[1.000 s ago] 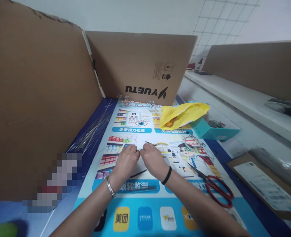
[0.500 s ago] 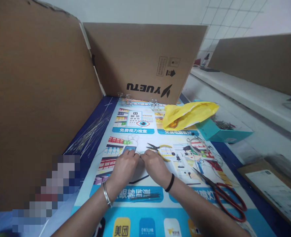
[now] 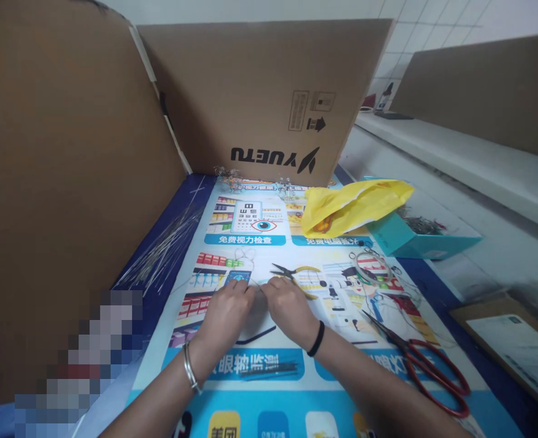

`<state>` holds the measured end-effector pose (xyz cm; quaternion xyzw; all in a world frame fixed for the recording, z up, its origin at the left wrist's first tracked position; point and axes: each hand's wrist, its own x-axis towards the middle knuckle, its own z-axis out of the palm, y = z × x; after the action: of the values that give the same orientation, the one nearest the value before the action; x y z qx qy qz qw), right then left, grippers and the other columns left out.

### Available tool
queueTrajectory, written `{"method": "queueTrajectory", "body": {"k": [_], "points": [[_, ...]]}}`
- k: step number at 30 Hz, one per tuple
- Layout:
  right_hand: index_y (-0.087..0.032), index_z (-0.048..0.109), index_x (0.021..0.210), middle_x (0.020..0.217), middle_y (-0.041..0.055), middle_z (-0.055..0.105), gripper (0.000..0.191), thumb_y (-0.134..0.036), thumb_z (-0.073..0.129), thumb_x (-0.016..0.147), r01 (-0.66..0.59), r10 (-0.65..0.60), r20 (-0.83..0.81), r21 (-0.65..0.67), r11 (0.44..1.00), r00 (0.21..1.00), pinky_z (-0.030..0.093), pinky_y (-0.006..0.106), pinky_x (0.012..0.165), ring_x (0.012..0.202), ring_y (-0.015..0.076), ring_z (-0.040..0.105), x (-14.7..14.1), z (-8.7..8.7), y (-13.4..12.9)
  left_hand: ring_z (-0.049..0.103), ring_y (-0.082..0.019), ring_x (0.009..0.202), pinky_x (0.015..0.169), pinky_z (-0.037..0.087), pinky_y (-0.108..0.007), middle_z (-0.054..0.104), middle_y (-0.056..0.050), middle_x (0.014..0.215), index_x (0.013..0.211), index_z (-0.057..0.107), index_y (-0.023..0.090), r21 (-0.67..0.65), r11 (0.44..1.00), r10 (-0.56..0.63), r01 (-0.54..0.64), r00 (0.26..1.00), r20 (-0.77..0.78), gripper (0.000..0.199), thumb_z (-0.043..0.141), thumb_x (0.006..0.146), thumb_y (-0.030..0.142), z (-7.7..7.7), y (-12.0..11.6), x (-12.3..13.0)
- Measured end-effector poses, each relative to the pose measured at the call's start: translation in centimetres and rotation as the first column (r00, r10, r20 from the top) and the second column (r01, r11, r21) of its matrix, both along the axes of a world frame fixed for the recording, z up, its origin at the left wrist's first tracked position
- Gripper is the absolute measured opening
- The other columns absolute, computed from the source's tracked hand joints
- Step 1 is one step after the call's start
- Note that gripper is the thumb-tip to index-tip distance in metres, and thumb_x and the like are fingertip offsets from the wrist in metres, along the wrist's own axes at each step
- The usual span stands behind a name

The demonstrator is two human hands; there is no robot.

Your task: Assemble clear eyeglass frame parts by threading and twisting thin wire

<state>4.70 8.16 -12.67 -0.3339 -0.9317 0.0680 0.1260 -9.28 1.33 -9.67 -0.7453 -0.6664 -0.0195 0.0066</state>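
My left hand (image 3: 229, 310), with a silver bangle at the wrist, is closed in a pinch over the printed sheet (image 3: 260, 274). Close beside it on the right, my right hand (image 3: 289, 307), with a black band at the wrist, is closed the same way. Thin wire seems to run between the fingertips, but what each hand grips is too small to make out. Yellow-handled pliers (image 3: 291, 272) lie just beyond my right hand. A bundle of short dark wires (image 3: 269, 368) rests on the sheet nearer to me.
Red-handled scissors (image 3: 433, 371) and a wire coil (image 3: 372, 267) lie to the right. Behind are a yellow bag (image 3: 355, 207), a teal box (image 3: 433, 243) and an upright cardboard panel (image 3: 260, 91). Long thin wires (image 3: 164, 249) lie left; a brown package (image 3: 510, 340) sits far right.
The camera view has shifted slightly. Both hands stay pinched close together at nearly the same spot, with a slightly different gap between the fingertips.
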Motion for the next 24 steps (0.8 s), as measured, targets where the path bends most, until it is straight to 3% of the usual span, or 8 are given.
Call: {"method": "queueTrajectory", "body": {"k": [4, 8, 10, 12, 14, 16, 19, 24], "points": [[-0.017, 0.063, 0.087, 0.085, 0.0064, 0.059, 0.022, -0.011, 0.042, 0.086, 0.045, -0.054, -0.14, -0.068, 0.997, 0.989, 0.039, 0.028, 0.081, 0.086, 0.0171, 0.052, 0.0, 0.0, 0.0, 0.054, -0.02, 0.082, 0.068, 0.045, -0.03, 0.059, -0.006, 0.087, 0.09, 0.058, 0.018, 0.026, 0.998, 0.061, -0.063, 0.996, 0.068, 0.024, 0.043, 0.079, 0.002, -0.2, 0.0, -0.2], [-0.019, 0.063, 0.078, 0.076, 0.0015, 0.06, 0.016, -0.013, 0.049, 0.079, 0.067, -0.229, -0.377, -0.398, 0.915, 0.897, 0.042, 0.025, 0.07, 0.075, 0.0138, 0.055, 0.0, 0.0, 0.5, 0.057, -0.018, 0.081, 0.071, 0.046, -0.029, 0.062, -0.005, 0.087, 0.089, 0.061, 0.019, 0.103, 0.985, 0.091, -0.14, 0.92, 0.38, 0.026, 0.041, 0.081, 0.005, -0.9, 0.3, -0.7], [-0.019, 0.062, 0.075, 0.068, -0.0007, 0.06, 0.009, -0.018, 0.054, 0.075, -0.013, -0.37, -0.462, -0.638, 0.77, 0.806, 0.044, 0.025, 0.063, 0.065, 0.0132, 0.056, -0.1, -0.1, 0.8, 0.058, -0.017, 0.082, 0.074, 0.045, -0.029, 0.065, -0.004, 0.087, 0.088, 0.063, 0.02, 0.122, 0.972, 0.086, -0.199, 0.791, 0.605, 0.023, 0.044, 0.081, 0.01, -1.3, 0.6, -0.9], [-0.018, 0.062, 0.076, 0.063, -0.002, 0.059, 0.007, -0.024, 0.06, 0.071, -0.161, -0.512, -0.501, -0.806, 0.569, 0.698, 0.045, 0.026, 0.059, 0.059, 0.0127, 0.055, -0.2, -0.3, 0.8, 0.059, -0.017, 0.076, 0.07, 0.046, -0.029, 0.066, -0.002, 0.081, 0.083, 0.064, 0.02, 0.032, 0.959, 0.148, -0.283, 0.59, 0.794, 0.015, 0.05, 0.078, 0.016, -1.7, 0.9, -0.9], [-0.017, 0.061, 0.076, 0.064, -0.0021, 0.059, 0.015, -0.028, 0.065, 0.067, -0.306, -0.617, -0.501, -0.864, 0.4, 0.607, 0.046, 0.027, 0.059, 0.058, 0.012, 0.055, -0.4, -0.2, 0.6, 0.058, -0.015, 0.062, 0.06, 0.045, -0.026, 0.063, 0.0, 0.068, 0.079, 0.063, 0.018, -0.137, 0.939, 0.245, -0.316, 0.333, 0.911, 0.009, 0.055, 0.075, 0.021, -2.0, 1.1, -0.7], [-0.015, 0.06, 0.074, 0.067, -0.0013, 0.059, 0.019, -0.029, 0.069, 0.064, -0.399, -0.674, -0.484, -0.868, 0.294, 0.558, 0.047, 0.028, 0.062, 0.06, 0.0116, 0.056, -0.6, 0.0, 0.2, 0.055, -0.012, 0.055, 0.054, 0.043, -0.024, 0.061, 0.001, 0.062, 0.079, 0.062, 0.016, -0.257, 0.927, 0.288, -0.274, 0.082, 0.954, 0.012, 0.058, 0.074, 0.025, -2.1, 1.2, -0.4], [-0.014, 0.059, 0.073, 0.067, -0.0003, 0.061, 0.022, -0.03, 0.071, 0.062, -0.465, -0.708, -0.467, -0.858, 0.219, 0.529, 0.048, 0.029, 0.066, 0.061, 0.0115, 0.057, -0.8, 0.3, -0.3, 0.055, -0.011, 0.056, 0.056, 0.043, -0.023, 0.061, 0.0, 0.064, 0.078, 0.061, 0.014, -0.281, 0.934, 0.255, -0.22, -0.138, 0.957, 0.015, 0.063, 0.072, 0.027, -2.2, 1.1, 0.0], [-0.014, 0.059, 0.074, 0.068, 0.0007, 0.062, 0.023, -0.031, 0.071, 0.064, -0.502, -0.707, -0.485, -0.839, 0.21, 0.515, 0.048, 0.03, 0.067, 0.062, 0.012, 0.058, -0.8, 0.1, -0.6, 0.055, -0.01, 0.056, 0.056, 0.042, -0.023, 0.06, 0.001, 0.063, 0.075, 0.06, 0.014, -0.278, 0.937, 0.224, -0.213, -0.243, 0.944, 0.015, 0.064, 0.072, 0.027, -2.1, 1.0, 0.2]]}}
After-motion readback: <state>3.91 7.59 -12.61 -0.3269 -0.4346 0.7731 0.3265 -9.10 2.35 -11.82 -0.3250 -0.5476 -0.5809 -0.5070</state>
